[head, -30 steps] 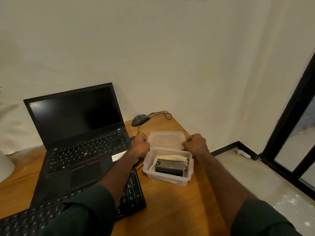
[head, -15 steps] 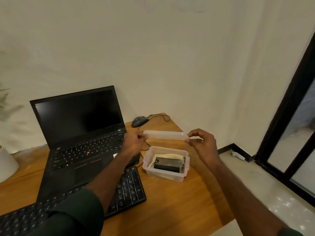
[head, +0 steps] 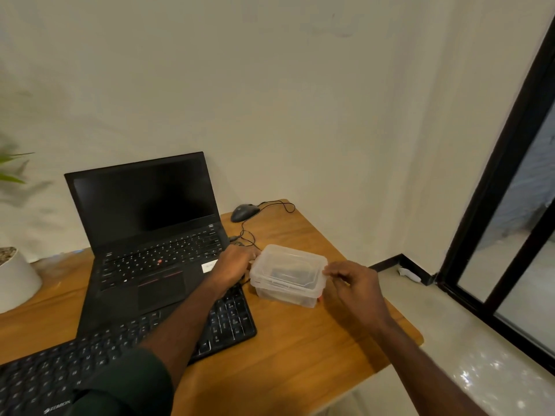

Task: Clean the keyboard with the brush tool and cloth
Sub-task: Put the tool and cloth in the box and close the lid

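Both hands hold a clear plastic lid (head: pixel 289 267) by its short ends, just over a clear plastic box (head: pixel 285 292) on a wooden desk (head: pixel 300 355). From where I stand, the person's left hand (head: pixel 235 265) grips the lid's end at nine o'clock, fingers curled around the edge; the right hand (head: pixel 354 282) pinches the end at three o'clock between thumb and fingertips. The lid sits slightly skewed over the box; whether it rests on the rim or hangs just above it, I cannot tell.

Through the plastic a dark block shows inside the box, probably the brush tool, though it is too blurred to be sure. No cloth can be made out.

The black keyboard (head: pixel 120 355) to be cleaned lies at seven o'clock from the box, its right end just beside it and partly under the left forearm. An open laptop (head: pixel 144 235), screen dark, stands behind the keyboard. A wired mouse (head: pixel 244 212) rests at twelve o'clock near the wall, and a white plant pot (head: pixel 15 277) sits at the desk's far left.

This looks like the opening step: getting the box open. Next, the lid needs setting aside on bare desk, then one hand must reach in for the tool.
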`<act>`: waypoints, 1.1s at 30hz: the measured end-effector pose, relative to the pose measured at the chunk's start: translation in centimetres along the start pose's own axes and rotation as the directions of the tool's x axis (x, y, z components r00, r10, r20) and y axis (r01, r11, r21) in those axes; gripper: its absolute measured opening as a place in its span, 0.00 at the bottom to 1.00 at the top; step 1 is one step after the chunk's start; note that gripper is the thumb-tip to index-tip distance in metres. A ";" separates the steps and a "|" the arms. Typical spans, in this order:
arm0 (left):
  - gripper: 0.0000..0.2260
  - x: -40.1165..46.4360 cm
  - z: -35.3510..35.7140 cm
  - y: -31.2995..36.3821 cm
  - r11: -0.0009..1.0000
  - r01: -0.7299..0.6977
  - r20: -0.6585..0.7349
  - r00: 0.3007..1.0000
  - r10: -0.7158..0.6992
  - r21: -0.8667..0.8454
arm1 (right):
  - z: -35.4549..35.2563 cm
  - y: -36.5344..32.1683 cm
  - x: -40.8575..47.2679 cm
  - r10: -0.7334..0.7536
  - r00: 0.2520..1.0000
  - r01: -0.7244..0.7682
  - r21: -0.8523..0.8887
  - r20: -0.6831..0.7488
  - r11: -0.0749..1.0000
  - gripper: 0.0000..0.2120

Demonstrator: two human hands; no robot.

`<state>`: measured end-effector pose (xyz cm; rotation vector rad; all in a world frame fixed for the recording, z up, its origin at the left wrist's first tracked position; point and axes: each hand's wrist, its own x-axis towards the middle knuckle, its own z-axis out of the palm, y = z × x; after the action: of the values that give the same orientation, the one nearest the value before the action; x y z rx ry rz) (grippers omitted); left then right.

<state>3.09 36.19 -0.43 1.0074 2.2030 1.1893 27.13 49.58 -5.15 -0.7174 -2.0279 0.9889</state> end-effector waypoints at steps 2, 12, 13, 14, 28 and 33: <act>0.10 -0.2 0.2 -0.3 0.998 -0.043 -0.029 0.999 0.045 0.042 | 0.2 -0.4 -0.2 0.037 0.999 -0.037 0.013 -0.012 0.999 0.08; 0.04 -1.3 1.1 -0.8 0.999 0.024 -0.221 0.975 -0.028 -0.025 | 0.8 -1.0 1.2 0.228 0.969 -0.233 -0.048 -0.097 0.971 0.15; 0.04 -1.4 1.1 -0.7 0.999 0.037 -0.218 0.975 -0.042 -0.026 | 0.8 -1.1 1.3 0.236 0.967 -0.243 -0.063 -0.101 0.968 0.16; 0.04 -1.4 1.2 -0.5 0.998 0.056 -0.213 0.975 -0.060 -0.026 | 0.9 -1.1 1.5 0.241 0.965 -0.249 -0.076 -0.102 0.965 0.16; 0.05 -2.8 1.5 -0.5 0.989 0.148 -0.211 0.967 -0.145 -0.005 | 1.4 -1.8 1.8 0.266 0.962 -0.274 -0.197 -0.067 0.941 0.20; 0.09 -3.4 1.8 -1.2 0.969 0.226 -0.145 0.960 -0.238 -0.099 | 1.4 -1.2 1.6 0.325 0.944 -0.329 -0.074 -0.059 0.942 0.20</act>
<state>5.94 34.08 -2.27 0.6203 2.2954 1.2732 24.88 49.56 -4.15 -1.1398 -1.9562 1.0659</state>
